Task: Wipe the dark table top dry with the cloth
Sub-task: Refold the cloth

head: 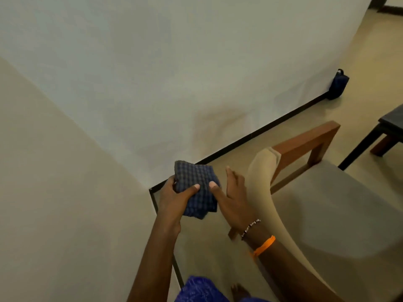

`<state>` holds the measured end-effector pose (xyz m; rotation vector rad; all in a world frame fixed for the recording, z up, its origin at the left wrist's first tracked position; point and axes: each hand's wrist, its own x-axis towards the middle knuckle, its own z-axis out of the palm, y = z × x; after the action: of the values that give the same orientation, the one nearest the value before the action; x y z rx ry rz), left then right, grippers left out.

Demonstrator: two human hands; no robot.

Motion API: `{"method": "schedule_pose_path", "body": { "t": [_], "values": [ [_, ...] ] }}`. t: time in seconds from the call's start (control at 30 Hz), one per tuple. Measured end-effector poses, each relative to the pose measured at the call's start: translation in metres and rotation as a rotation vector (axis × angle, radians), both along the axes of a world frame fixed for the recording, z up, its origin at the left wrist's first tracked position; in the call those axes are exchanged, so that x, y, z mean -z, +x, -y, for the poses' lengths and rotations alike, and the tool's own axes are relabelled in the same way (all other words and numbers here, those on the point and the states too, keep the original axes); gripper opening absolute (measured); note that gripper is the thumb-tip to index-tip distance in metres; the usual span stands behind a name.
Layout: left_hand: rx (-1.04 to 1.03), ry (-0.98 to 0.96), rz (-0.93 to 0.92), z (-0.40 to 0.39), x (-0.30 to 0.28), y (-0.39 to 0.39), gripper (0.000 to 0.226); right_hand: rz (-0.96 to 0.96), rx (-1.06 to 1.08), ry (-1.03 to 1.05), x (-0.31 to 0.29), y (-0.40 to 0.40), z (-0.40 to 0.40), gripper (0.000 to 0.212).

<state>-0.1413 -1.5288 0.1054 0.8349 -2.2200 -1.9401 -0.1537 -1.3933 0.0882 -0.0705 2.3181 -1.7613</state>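
Both hands are up in front: left hand (174, 198) grips the folded checked cloth (196, 188), right hand (234, 199) open, thumb touching it. Wiping seems not begun; next, carry it right to the dark table (391, 122) beyond the chair (316, 192).

We are in a room of a home: plain pale walls (152, 73), a smooth beige floor (359, 68), and a soft beige chair with wooden arms (316, 203).
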Motion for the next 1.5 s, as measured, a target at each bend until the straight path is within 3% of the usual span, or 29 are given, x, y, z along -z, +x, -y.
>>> {"method": "schedule_pose_path", "body": {
  "t": [0.17,0.3,0.37,0.5,0.57,0.63,0.77,0.9,1.1,1.23,1.5],
  "values": [
    [0.154,-0.121,0.043,0.020,0.021,-0.125,0.042,0.120,0.078,-0.189,0.014,-0.076,0.036,0.046],
    [0.376,-0.084,0.127,0.016,0.041,-0.225,0.045,0.211,0.309,-0.318,0.033,-0.148,0.058,0.058],
    [0.483,-0.055,0.141,0.015,0.047,-0.271,0.041,0.204,0.449,-0.303,0.044,-0.190,0.065,0.050],
    [0.699,-0.058,0.124,0.014,0.044,-0.346,0.035,0.149,0.654,-0.315,0.044,-0.272,0.076,0.056],
    [0.806,-0.076,0.113,0.008,0.039,-0.382,0.032,0.089,0.737,-0.334,0.040,-0.309,0.076,0.043],
    [0.877,-0.094,0.096,-0.004,0.034,-0.413,0.030,0.068,0.791,-0.345,0.039,-0.340,0.070,0.035],
    [0.993,-0.080,0.103,-0.039,0.031,-0.477,0.030,0.034,0.794,-0.504,0.040,-0.396,0.041,0.046],
    [1.110,-0.123,0.080,-0.090,0.030,-0.546,0.040,0.077,0.786,-0.738,0.056,-0.469,-0.008,0.054],
    [1.407,-0.216,0.034,-0.207,0.012,-0.641,0.048,0.004,0.960,-1.218,0.043,-0.563,-0.128,0.053],
    [1.685,-0.160,0.000,-0.302,-0.006,-0.687,0.041,-0.106,1.145,-1.258,0.037,-0.597,-0.224,0.047],
    [1.998,-0.071,-0.010,-0.479,0.012,-0.736,0.025,-0.320,1.474,-1.316,0.050,-0.624,-0.386,0.053]
  ]
}}
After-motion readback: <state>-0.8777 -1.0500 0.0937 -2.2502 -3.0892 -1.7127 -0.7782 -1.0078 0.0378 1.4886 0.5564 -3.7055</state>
